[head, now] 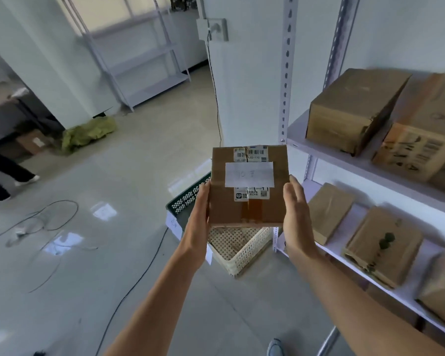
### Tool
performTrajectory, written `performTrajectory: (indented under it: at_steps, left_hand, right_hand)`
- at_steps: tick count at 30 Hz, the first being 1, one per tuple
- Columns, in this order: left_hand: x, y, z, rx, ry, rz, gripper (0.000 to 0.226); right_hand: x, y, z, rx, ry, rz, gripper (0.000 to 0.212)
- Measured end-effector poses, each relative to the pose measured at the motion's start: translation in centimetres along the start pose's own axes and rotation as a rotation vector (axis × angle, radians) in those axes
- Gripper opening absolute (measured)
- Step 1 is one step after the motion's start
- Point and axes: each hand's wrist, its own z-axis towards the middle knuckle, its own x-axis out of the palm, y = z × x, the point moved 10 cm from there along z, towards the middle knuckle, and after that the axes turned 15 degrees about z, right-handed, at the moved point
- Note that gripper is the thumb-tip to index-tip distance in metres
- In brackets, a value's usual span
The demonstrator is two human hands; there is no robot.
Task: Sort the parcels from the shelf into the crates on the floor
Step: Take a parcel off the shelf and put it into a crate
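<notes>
Both hands clamp a parcel in mid-air beside the shelf.

The fingers (pixel 290 195) lie pressed together, flat against the sides of the parcel (pixel 249 186); left hand (pixel 199 217) and right hand (pixel 296 214) squeeze it between them. It is a squarish brown cardboard box, taped, white labels up, long axis pointing away from the person. Below it sit a cream lattice crate (pixel 238 249) and a green crate (pixel 186 199); the white metal shelf (pixel 344 156) stands at right.

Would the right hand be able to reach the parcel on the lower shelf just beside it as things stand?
Probably not yet: the right hand and left hand both grip the held box. The nearest shelf parcel lies unobstructed close beside it.
</notes>
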Motion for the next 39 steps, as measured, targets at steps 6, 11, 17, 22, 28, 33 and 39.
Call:
performTrajectory:
  at_steps: [6,11,17,22,28,33,39]
  left_hand:
    - [-4.1,2.5,7.6,-0.069,0.032,0.003,0.063]
    - [-7.0,5.3,15.5,-0.088,0.104,0.019,0.069]
    - [-10.6,10.5,28.4,-0.167,0.22,0.077,0.063]
    - [-11.8,14.4,38.0,-0.251,0.355,0.173,0.063]
    - [-10.0,22.1,47.0,-0.38,0.468,0.282,0.086]
    - [-6.5,31.1,53.0,-0.487,0.503,0.415,0.083]
    - [-0.3,43.3,59.8,-0.406,0.568,0.498,0.071]
  right_hand:
    - [4.9,-3.7,5.2,0.039,-0.024,-0.046,0.059]
    - [8.5,-8.1,9.8,0.071,-0.086,0.002,0.063]
    - [12.7,-16.4,17.3,0.153,-0.258,0.004,0.063]
    - [15.0,-23.7,22.6,0.235,-0.439,0.022,0.059]
    - [14.4,-32.5,27.7,0.288,-0.594,0.045,0.06]
    - [11.4,-41.8,31.8,0.354,-0.679,0.089,0.06]
    - [5.8,-55.0,36.0,0.469,-0.72,0.108,0.06]
